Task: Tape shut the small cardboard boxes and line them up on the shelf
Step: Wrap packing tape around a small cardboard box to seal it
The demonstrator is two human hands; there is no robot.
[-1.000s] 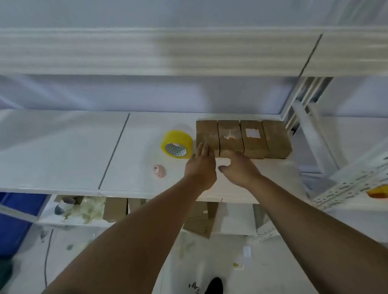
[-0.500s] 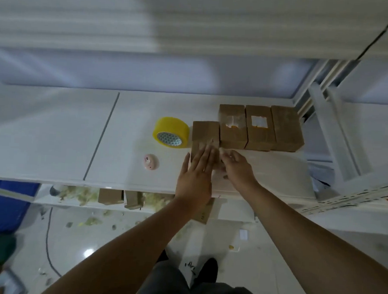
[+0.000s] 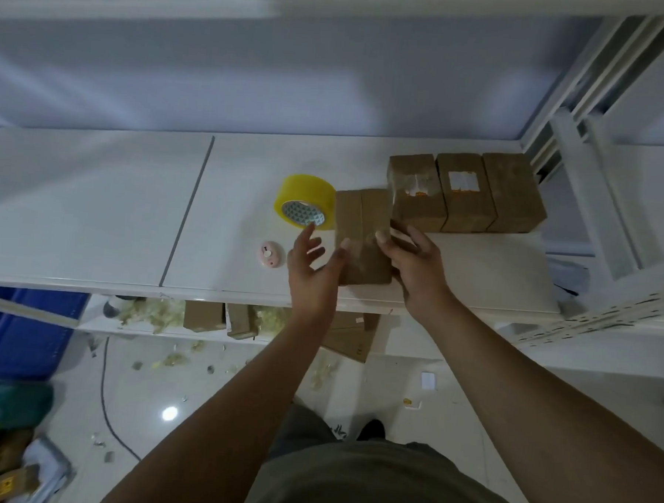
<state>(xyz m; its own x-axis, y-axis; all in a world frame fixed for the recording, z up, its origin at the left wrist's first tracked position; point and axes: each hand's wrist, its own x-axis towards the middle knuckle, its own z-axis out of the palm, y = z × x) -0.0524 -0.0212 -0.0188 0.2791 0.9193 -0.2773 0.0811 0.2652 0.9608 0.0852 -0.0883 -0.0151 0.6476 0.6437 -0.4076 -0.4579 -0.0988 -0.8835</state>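
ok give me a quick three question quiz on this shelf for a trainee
1. How many boxes make up the back row?
2. True or false: the tape roll lies right of the loose box.
3. The pink object lies nearest: A the tape roll, B the back row, C the shelf's right post.
Key: 1) three 2) false 3) A

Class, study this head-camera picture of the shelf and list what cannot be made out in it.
All in the head view:
- The right edge of the near box: hidden by the right hand.
- Whether tape covers its seam: too blurred to tell.
- Print on the label of the middle row box: too small.
- What the pink object is: too small.
- The lower-shelf boxes: cut off by the upper shelf.
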